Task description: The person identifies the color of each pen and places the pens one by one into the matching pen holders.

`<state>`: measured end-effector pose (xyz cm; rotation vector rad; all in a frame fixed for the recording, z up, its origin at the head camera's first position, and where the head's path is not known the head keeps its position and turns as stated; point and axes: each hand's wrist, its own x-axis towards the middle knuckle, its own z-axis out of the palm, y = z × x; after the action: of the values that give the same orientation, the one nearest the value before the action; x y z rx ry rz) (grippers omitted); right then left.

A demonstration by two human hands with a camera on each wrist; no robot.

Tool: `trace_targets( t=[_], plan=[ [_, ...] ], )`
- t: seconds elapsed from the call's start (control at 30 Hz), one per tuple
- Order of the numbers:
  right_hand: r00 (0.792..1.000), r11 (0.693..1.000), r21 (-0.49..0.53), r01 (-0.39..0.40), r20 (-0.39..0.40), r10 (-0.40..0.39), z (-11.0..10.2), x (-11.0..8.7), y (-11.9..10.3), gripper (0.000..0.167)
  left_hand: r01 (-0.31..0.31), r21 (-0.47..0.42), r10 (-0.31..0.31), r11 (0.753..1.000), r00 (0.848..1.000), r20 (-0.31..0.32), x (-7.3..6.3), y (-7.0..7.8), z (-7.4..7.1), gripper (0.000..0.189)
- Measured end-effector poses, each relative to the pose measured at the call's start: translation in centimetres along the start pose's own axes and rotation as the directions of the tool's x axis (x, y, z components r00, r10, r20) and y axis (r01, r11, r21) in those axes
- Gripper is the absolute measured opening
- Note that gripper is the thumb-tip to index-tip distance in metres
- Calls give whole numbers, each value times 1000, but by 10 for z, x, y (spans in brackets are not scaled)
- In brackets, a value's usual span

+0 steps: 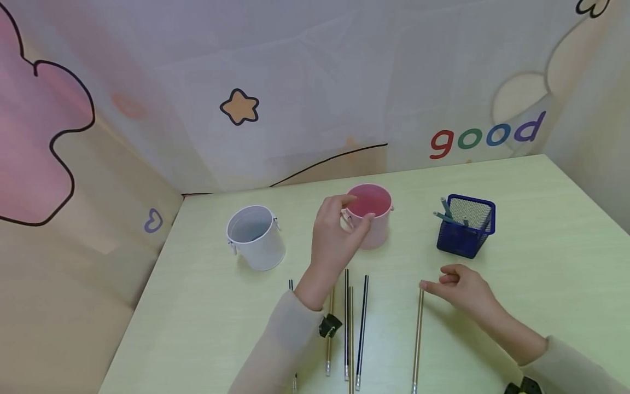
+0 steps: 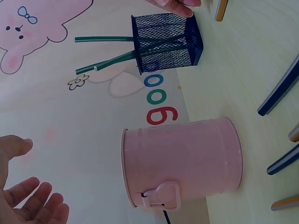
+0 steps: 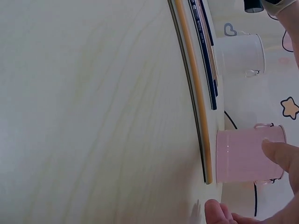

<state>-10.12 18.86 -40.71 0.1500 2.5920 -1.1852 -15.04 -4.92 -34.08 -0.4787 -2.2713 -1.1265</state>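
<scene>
My left hand [image 1: 337, 235] hovers by the rim of a pink metal bucket [image 1: 376, 232], thumb and fingers spread. In the left wrist view a gap separates the fingers from the pink bucket [image 2: 182, 158]. Near the front right, my right hand [image 1: 465, 290] hovers at the far end of a gold pencil [image 1: 418, 339] lying on the table. Seen from the right wrist, its thumb and fingers are parted, with nothing between them, just beyond the end of the pencil [image 3: 198, 102]. Several black and gold pencils [image 1: 362, 334] lie in the middle, partly behind the left forearm.
A white bucket [image 1: 266, 249] stands at the left. To the right is a blue mesh pen holder [image 1: 465, 241] with several green sticks [image 2: 105, 39] in it. A printed cloth [image 1: 315, 82] hangs behind the pale green table [image 1: 541, 246].
</scene>
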Motion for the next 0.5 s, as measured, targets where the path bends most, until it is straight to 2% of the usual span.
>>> trace_targets(
  t=[0.2,0.5],
  plan=[
    [1000,1000,4,-10,18,9,2,-1,-1,80,33,8,-33,999,999,-11,-1,-5,-6,36],
    [1000,1000,11,-12,15,12,9,-4,-1,79,42,21,-41,999,998,-44,-3,-12,-13,35]
  ],
)
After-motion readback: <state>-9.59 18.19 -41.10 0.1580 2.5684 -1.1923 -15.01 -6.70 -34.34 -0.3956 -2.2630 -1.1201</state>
